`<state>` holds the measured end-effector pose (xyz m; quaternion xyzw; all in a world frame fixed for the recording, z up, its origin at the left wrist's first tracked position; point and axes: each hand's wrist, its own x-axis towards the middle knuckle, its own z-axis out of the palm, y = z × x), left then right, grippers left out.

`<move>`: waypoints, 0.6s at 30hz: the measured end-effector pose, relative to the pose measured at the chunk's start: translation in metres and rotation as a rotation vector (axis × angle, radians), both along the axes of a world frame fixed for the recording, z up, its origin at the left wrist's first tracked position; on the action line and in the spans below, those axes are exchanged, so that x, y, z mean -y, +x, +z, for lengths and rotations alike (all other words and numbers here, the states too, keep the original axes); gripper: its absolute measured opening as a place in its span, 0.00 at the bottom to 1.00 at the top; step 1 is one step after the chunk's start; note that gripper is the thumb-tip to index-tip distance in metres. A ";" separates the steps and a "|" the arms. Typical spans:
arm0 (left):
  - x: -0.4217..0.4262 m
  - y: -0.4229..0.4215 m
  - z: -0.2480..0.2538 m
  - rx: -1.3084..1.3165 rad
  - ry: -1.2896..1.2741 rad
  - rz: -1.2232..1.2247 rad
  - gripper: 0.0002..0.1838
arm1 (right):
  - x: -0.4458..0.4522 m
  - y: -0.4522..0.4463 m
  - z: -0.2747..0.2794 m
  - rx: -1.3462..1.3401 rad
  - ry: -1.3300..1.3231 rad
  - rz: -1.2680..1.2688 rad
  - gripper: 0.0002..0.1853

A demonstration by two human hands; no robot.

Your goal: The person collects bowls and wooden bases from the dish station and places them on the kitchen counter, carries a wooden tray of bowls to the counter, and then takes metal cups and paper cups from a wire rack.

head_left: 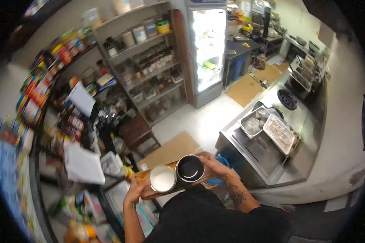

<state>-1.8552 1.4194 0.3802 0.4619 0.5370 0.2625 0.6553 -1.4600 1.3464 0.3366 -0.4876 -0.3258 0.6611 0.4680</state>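
A wooden board (142, 176) is held level in front of my body. My left hand (136, 191) grips its left end, and my right hand (215, 167) has hold of its right end, with the fingers closed around the edge. Two round bowls stand side by side on the board. The left one is a white bowl (163, 179); whether it holds something white or is just white inside, I cannot tell. Beside it is a bowl with a pale rim and a dark inside (190, 168), close to my right hand.
To the left, crowded shelves (69, 60) hold packets and jars. Ahead are a metal rack (144, 73), a lit glass-door fridge (209, 50) and a brown stool (137, 131). On the right, a steel counter (251, 156) carries two trays (280, 133). Cardboard (178, 148) lies on the floor.
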 end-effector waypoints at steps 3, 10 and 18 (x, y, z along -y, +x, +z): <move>-0.108 0.022 -0.033 -0.081 0.206 -0.100 0.49 | -0.093 0.023 -0.028 0.243 0.010 -0.106 0.52; -0.337 0.127 -0.027 -0.069 -0.001 -0.176 0.64 | -0.253 0.101 -0.043 -0.040 -0.094 -0.260 0.62; -0.555 0.355 -0.033 -0.060 -0.044 -0.581 0.66 | -0.353 0.230 -0.011 -0.017 -0.221 -0.715 0.55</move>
